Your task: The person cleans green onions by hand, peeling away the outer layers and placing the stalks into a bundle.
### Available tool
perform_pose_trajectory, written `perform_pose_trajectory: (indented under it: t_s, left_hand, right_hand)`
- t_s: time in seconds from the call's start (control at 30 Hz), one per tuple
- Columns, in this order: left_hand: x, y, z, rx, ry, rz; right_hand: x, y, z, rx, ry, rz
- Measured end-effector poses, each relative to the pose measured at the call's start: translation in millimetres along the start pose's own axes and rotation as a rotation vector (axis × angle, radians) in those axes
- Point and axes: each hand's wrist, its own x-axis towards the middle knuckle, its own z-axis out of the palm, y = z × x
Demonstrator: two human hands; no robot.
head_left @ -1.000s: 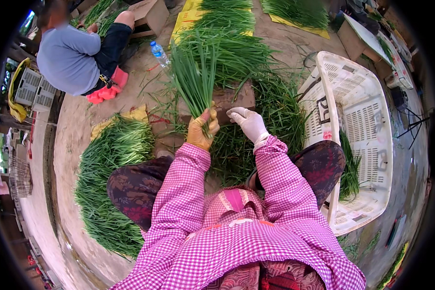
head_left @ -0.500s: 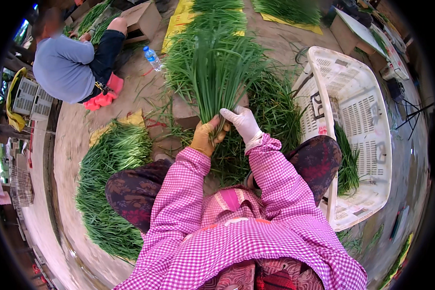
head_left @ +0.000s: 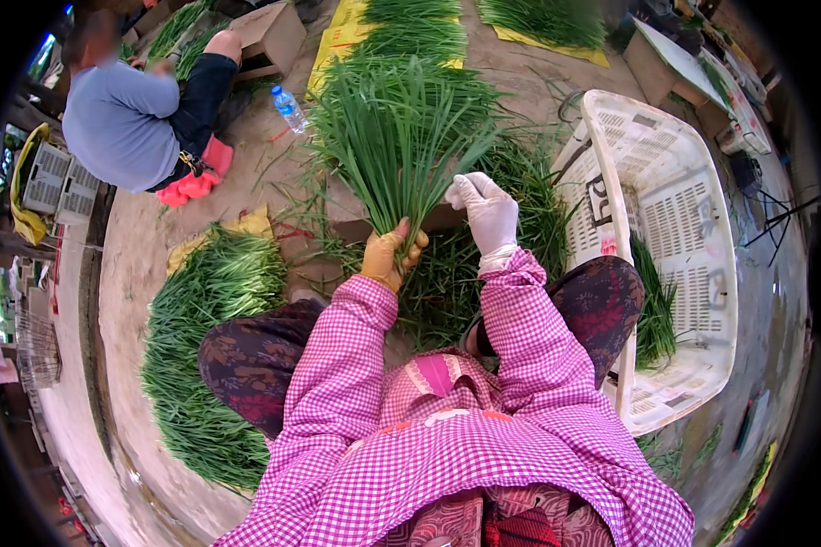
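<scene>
My left hand (head_left: 388,258), in a yellowish glove, is closed tight around the base of a bunch of green chives (head_left: 401,137), which stands upright and fans out wide at the top, in front of my knees. My right hand (head_left: 488,211), in a white glove, sits just beside the bunch at its right edge, fingers loosely curled and touching the outer blades; it grips nothing that I can make out. Below the bunch lies a brown block (head_left: 351,219), partly hidden by loose chives scattered across the ground. A long heap of chives (head_left: 205,346) runs along my left side, its near edge close against my left knee, with a bare strip of earthen floor (head_left: 137,255) beyond it. To my right, a white plastic crate (head_left: 693,228) lies tilted, its rim near my right knee, with a small sheaf of chives (head_left: 652,310) inside near the lower wall. More chives rest on yellow sheets (head_left: 337,41) ahead. A plastic water bottle (head_left: 289,108) lies on the ground left of the bunch, well apart from my hands. Another person in a grey-blue top (head_left: 119,123) squats at the upper left, well clear of me, beside a cardboard box (head_left: 269,36). Open ground between that person and the bunch is bare earth with stray blades.
</scene>
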Motion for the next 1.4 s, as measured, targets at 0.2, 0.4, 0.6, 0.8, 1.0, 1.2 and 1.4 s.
perform_pose_trajectory:
  t_s: [0.2, 0.4, 0.6, 0.8, 1.0, 1.2, 1.4]
  left_hand:
    - [-2, -4, 3, 0.074, 0.000, 0.020]
    - [-7, -7, 12, 0.137, 0.080, 0.014]
    - [-4, -9, 8, 0.165, 0.073, 0.013]
    - [-6, -10, 16, 0.127, 0.127, 0.060]
    - [3, -9, 5, 0.093, 0.144, 0.055]
    - [2, 7, -1, 0.064, 0.195, 0.172]
    - [2, 9, 6, 0.269, 0.358, 0.279]
  right_hand:
    - [-3, -15, 22, -0.553, 0.021, -0.636]
    - [4, -7, 26, -0.870, -0.099, -0.633]
    - [3, 0, 31, -0.738, -0.020, -0.560]
    - [-2, 2, 30, -0.574, 0.040, -0.583]
    - [2, -8, 13, -0.024, 0.178, -0.216]
    - [28, 2, -24, 0.356, 0.136, -0.110]
    - [8, 29, 4, 0.084, -0.263, 0.209]
